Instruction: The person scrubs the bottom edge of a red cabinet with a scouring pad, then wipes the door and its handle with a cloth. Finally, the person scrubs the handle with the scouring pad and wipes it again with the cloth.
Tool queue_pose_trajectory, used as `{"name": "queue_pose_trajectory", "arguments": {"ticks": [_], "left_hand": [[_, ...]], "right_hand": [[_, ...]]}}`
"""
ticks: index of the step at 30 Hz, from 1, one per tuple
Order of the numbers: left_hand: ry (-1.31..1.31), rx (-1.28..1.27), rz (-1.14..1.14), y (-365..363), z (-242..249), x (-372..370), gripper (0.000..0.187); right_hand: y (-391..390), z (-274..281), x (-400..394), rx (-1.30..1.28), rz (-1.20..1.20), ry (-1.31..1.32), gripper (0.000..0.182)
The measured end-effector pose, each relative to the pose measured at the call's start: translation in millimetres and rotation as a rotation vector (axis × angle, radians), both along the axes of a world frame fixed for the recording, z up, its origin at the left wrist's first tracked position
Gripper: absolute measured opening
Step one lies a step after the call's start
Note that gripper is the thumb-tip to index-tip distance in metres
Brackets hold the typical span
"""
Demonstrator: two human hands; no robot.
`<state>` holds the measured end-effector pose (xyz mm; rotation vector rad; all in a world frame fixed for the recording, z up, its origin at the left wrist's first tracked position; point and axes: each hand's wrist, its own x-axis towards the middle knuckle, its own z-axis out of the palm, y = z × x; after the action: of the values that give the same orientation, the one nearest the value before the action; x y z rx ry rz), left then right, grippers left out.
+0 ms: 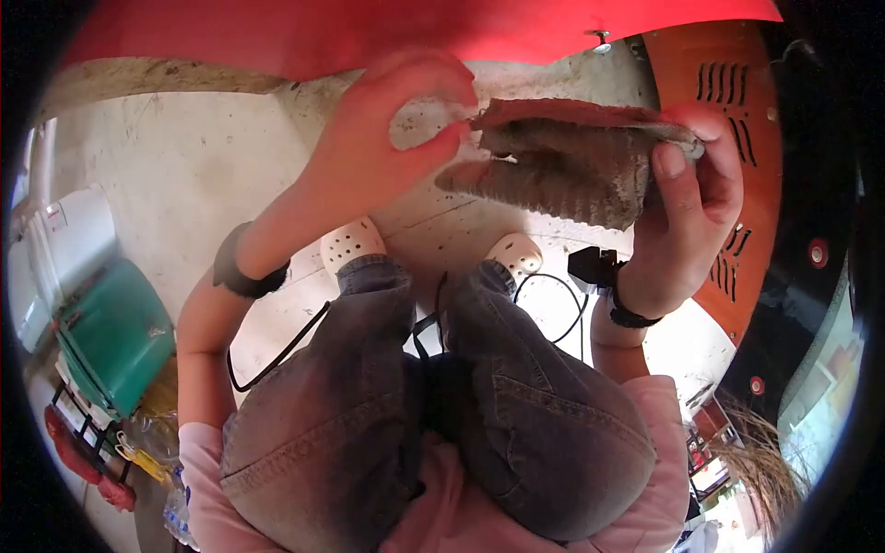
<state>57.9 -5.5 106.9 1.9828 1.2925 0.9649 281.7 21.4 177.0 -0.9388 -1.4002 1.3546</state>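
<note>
A dirty grey-brown knitted work glove (576, 170) hangs stretched sideways between my hands, above my feet. My right hand (696, 189) grips its right end, with the thumb pressed on a pale, bunched edge. My left hand (392, 115) is curved into a ring at the glove's left end, its thumb and finger pinching the tip of the upper part. Below that, another finger of the glove points left and hangs loose. Motion slightly blurs the left fingertips.
A red panel (415, 32) spans the top, with an orange slotted metal panel (728, 175) at right. A green seat (115, 336) stands at left. Dry broom bristles (761, 465) show at lower right. A black cable (277, 355) loops near my knees.
</note>
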Motion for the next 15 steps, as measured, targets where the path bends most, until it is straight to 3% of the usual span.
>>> {"name": "queue_pose_trajectory", "arguments": {"ticks": [1, 3, 9, 12, 15], "left_hand": [[-0.12, -0.083, 0.022, -1.2, 4.3, 4.3, 0.044], [-0.357, -0.253, 0.062, -5.1, 13.5, 19.9, 0.038], [-0.062, -0.098, -0.124, 6.2, -4.3, 24.6, 0.035], [-0.237, -0.328, -0.109, 6.7, -7.1, 11.7, 0.034], [-0.11, -0.33, -0.05, 4.9, 1.3, -6.4, 0.03]], "right_hand": [[2.0, -3.0, 0.3, -0.016, -0.052, 0.119, 0.02], [-0.2, -5.4, 4.7, -0.036, 0.014, 0.107, 0.021], [-3.8, -9.1, 4.4, 0.054, 0.248, 0.037, 0.028], [-1.3, -10.3, 10.7, 0.033, 0.248, 0.029, 0.032], [1.7, -10.6, 16.0, -0.013, 0.146, -0.041, 0.036]]}}
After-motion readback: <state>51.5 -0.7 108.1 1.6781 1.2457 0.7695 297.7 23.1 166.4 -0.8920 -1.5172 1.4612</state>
